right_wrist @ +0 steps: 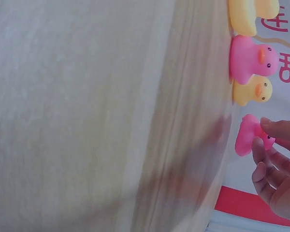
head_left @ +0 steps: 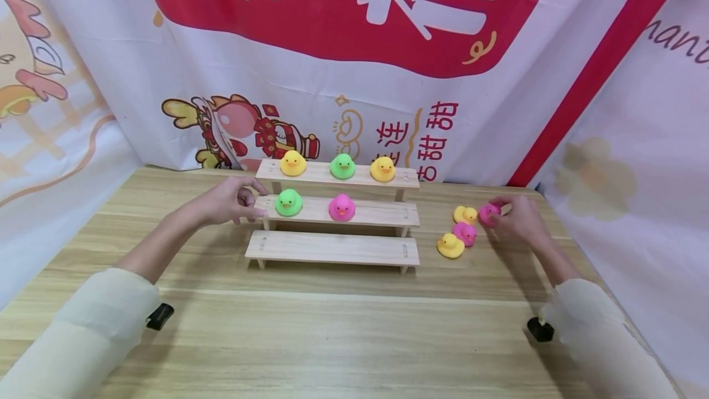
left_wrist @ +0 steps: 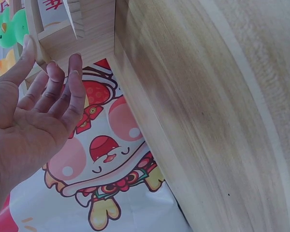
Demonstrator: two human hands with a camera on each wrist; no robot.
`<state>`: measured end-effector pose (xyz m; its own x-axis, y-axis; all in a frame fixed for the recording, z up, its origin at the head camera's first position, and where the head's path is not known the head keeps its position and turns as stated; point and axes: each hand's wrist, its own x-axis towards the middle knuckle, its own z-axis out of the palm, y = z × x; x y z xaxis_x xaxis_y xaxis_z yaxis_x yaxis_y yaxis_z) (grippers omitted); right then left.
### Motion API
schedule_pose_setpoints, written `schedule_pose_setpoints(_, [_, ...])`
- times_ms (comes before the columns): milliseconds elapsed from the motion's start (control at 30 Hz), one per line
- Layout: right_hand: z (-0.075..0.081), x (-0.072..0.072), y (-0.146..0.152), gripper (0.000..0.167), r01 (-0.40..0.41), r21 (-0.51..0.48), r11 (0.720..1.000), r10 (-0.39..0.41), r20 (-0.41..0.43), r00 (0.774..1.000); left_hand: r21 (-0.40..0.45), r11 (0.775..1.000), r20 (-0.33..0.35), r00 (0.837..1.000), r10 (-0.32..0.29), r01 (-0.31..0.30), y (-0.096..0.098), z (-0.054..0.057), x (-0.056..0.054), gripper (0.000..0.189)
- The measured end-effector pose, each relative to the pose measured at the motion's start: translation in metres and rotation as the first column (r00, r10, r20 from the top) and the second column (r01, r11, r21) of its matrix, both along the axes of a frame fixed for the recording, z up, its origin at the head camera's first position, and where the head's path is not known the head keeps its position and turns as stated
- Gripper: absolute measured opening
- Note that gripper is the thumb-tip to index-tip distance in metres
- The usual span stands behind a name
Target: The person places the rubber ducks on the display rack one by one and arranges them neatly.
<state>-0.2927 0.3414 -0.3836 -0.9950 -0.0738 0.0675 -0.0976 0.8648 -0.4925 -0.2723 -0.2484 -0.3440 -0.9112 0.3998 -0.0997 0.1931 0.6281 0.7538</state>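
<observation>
My left hand (head_left: 229, 201) is at the left end of a three-step wooden stand (head_left: 338, 248), pinching the middle board between thumb and fingers. On that board sit a green rubber duck (head_left: 288, 202) and a pink rubber duck (head_left: 341, 207). The top board carries a yellow duck (head_left: 293, 164), a green duck (head_left: 343, 166) and another yellow duck (head_left: 383, 169). To the right of the stand, my right hand (head_left: 520, 219) pinches a pink duck (right_wrist: 247, 135) by its head, its base tilted and just off the table in the right wrist view.
Beside the right hand stand two yellow ducks, a back one (head_left: 464, 215) and a front one (head_left: 451, 245), with a pink duck (head_left: 464, 234) between them. The wooden table (head_left: 343, 337) ends at a printed cloth backdrop (head_left: 310, 79), with cloth walls at both sides.
</observation>
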Motion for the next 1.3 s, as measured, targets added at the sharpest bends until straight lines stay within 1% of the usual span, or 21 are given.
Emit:
schedule_pose_setpoints(133, [0.004,0.001,-0.001,0.037,-0.035,-0.007,0.999,0.035,-0.067,0.997,-0.001,1.000,-0.005,1.000,0.002,-0.002,0.000,0.000,0.000,0.048])
schedule_pose_setpoints(267, [0.006,0.001,-0.002,0.033,-0.090,-0.014,0.996,0.086,-0.163,0.983,-0.007,1.000,-0.007,1.000,-0.001,0.001,-0.001,-0.001,-0.001,0.049])
schedule_pose_setpoints(367, [0.009,0.001,-0.004,0.033,-0.102,-0.017,0.995,0.097,-0.201,0.975,-0.015,1.000,-0.009,1.000,-0.004,0.004,-0.001,-0.002,-0.001,0.050])
schedule_pose_setpoints(533, [0.018,0.004,-0.011,0.036,-0.082,-0.012,0.997,0.079,-0.184,0.980,-0.022,1.000,-0.012,1.000,0.003,-0.003,-0.001,-0.001,-0.001,0.049])
schedule_pose_setpoints(700, [0.026,0.008,-0.020,0.034,-0.084,-0.016,0.996,0.080,-0.181,0.980,-0.020,1.000,-0.016,1.000,-0.003,0.002,-0.001,-0.001,-0.001,0.049])
schedule_pose_setpoints(900, [0.038,0.015,-0.034,0.037,-0.067,-0.030,0.997,0.063,-0.126,0.990,-0.015,1.000,-0.019,1.000,0.000,-0.001,0.000,0.000,0.000,0.048])
schedule_pose_setpoints(1033, [0.042,0.018,-0.042,0.036,-0.085,-0.048,0.995,0.079,-0.118,0.990,-0.012,1.000,-0.017,1.000,-0.001,0.001,-0.001,-0.001,0.000,0.048])
schedule_pose_setpoints(1300, [0.046,0.021,-0.053,0.036,-0.120,-0.055,0.991,0.111,-0.145,0.983,-0.006,1.000,-0.014,1.000,0.002,-0.002,0.000,-0.001,0.001,0.048])
